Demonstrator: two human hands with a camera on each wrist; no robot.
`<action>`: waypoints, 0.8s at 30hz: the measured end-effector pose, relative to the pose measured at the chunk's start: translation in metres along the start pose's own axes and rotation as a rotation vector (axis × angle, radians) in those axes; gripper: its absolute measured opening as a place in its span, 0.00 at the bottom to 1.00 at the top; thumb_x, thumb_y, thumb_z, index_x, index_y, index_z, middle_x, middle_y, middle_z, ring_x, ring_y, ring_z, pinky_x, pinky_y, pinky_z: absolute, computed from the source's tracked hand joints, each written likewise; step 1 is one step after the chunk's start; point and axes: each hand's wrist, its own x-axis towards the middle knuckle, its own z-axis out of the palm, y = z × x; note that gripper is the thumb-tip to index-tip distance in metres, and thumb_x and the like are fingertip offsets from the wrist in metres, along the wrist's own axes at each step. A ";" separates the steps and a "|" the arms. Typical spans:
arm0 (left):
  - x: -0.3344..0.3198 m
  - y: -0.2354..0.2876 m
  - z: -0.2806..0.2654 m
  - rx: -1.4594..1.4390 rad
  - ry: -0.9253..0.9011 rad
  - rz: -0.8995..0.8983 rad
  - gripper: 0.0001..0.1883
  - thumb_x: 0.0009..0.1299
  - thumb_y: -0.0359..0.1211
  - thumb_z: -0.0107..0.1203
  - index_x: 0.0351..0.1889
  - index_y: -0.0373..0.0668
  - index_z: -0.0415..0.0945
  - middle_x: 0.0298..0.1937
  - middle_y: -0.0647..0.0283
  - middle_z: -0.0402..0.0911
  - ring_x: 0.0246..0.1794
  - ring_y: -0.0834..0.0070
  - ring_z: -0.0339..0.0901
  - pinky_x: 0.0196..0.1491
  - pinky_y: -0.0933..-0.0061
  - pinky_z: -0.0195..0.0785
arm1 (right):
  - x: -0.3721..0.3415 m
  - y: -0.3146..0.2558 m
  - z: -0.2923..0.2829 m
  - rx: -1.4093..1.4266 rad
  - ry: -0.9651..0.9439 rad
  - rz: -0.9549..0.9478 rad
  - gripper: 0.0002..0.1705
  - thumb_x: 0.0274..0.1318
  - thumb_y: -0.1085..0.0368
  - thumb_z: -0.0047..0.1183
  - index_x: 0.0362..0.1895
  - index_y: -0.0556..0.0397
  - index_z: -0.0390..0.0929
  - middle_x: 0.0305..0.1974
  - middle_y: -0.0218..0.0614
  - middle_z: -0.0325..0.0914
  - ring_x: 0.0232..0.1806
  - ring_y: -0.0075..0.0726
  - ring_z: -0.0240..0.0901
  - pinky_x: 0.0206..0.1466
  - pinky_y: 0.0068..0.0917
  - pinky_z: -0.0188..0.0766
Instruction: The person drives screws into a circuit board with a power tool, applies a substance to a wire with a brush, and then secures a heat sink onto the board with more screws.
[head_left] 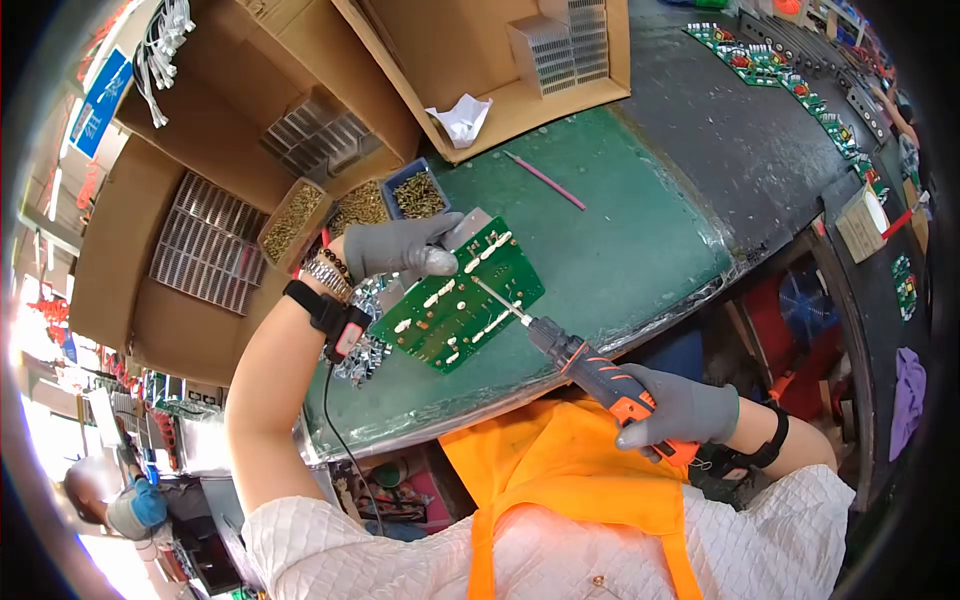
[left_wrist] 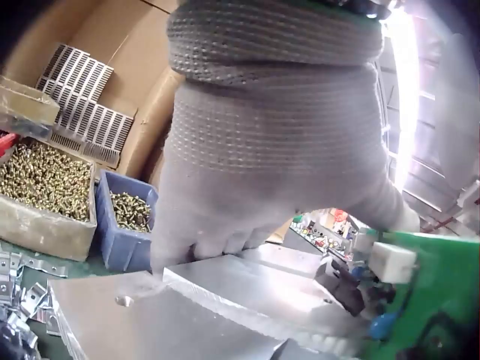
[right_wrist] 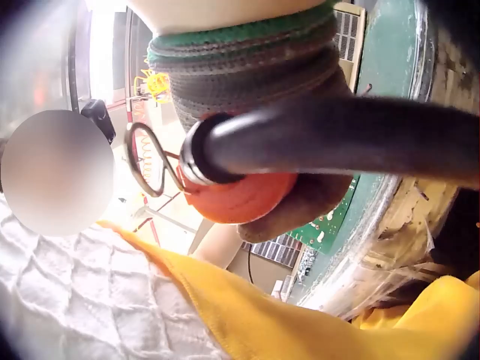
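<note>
In the head view my gloved left hand [head_left: 400,248] grips a green circuit board [head_left: 428,325] at its upper left side, the soldered face toward me. Behind the board, the left wrist view shows bare aluminium heat-sink plates [left_wrist: 112,315], with fingers at their edge and the thumb by the board. My gloved right hand [head_left: 695,408] holds an orange and black power screwdriver [head_left: 572,352] by its handle. Its thin bit points up and left, and the tip overlaps the board's middle. From the right wrist a thick dark cable or hose [right_wrist: 337,139] shows at the screwdriver's orange rear end.
A blue bin [left_wrist: 124,251] and other trays of brass-coloured screws [left_wrist: 49,180] stand beyond the left hand. Small metal brackets [head_left: 362,368] lie under the board's left side. Cardboard boxes [head_left: 480,60] hold slotted metal parts. A pink pencil-like stick [head_left: 548,182] lies on the green mat [head_left: 630,225].
</note>
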 end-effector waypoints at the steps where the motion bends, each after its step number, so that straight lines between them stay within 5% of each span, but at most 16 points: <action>1: 0.000 0.002 0.000 -0.006 -0.020 0.009 0.54 0.60 0.59 0.62 0.74 0.34 0.49 0.66 0.53 0.67 0.64 0.70 0.63 0.67 0.68 0.56 | 0.000 -0.001 0.000 0.013 -0.001 -0.004 0.39 0.47 0.61 0.67 0.60 0.53 0.59 0.33 0.33 0.70 0.24 0.27 0.73 0.27 0.27 0.74; 7: -0.001 0.005 0.004 0.035 0.027 0.011 0.54 0.60 0.61 0.61 0.73 0.35 0.52 0.64 0.55 0.69 0.61 0.72 0.65 0.65 0.68 0.58 | -0.008 -0.014 0.023 0.336 -0.119 0.133 0.29 0.52 0.59 0.64 0.52 0.51 0.61 0.26 0.33 0.71 0.22 0.30 0.74 0.26 0.28 0.74; 11: 0.002 -0.005 0.001 0.015 0.015 0.030 0.53 0.59 0.62 0.61 0.72 0.35 0.54 0.62 0.56 0.70 0.60 0.71 0.66 0.64 0.68 0.60 | -0.012 -0.031 0.047 0.187 -0.004 0.154 0.25 0.53 0.59 0.63 0.47 0.51 0.62 0.25 0.36 0.73 0.21 0.31 0.73 0.26 0.29 0.74; 18: -0.004 0.009 0.009 -0.034 0.024 0.069 0.54 0.57 0.64 0.59 0.71 0.35 0.56 0.60 0.54 0.71 0.60 0.70 0.67 0.63 0.67 0.61 | -0.014 -0.035 0.053 0.336 -0.076 0.161 0.21 0.54 0.58 0.60 0.44 0.51 0.63 0.23 0.36 0.73 0.20 0.33 0.74 0.26 0.29 0.75; 22: -0.004 0.007 0.009 0.049 0.061 0.046 0.50 0.59 0.63 0.58 0.69 0.35 0.58 0.58 0.55 0.72 0.58 0.70 0.68 0.62 0.67 0.62 | -0.015 -0.033 0.053 0.324 -0.104 0.185 0.25 0.57 0.64 0.55 0.56 0.50 0.60 0.32 0.37 0.73 0.24 0.33 0.75 0.27 0.31 0.77; 24: -0.005 0.006 0.008 0.083 0.084 0.060 0.49 0.59 0.62 0.58 0.69 0.35 0.58 0.57 0.56 0.73 0.57 0.70 0.68 0.61 0.67 0.62 | -0.016 -0.035 0.058 0.329 -0.030 0.133 0.16 0.55 0.59 0.57 0.40 0.51 0.65 0.22 0.37 0.73 0.19 0.34 0.74 0.26 0.30 0.75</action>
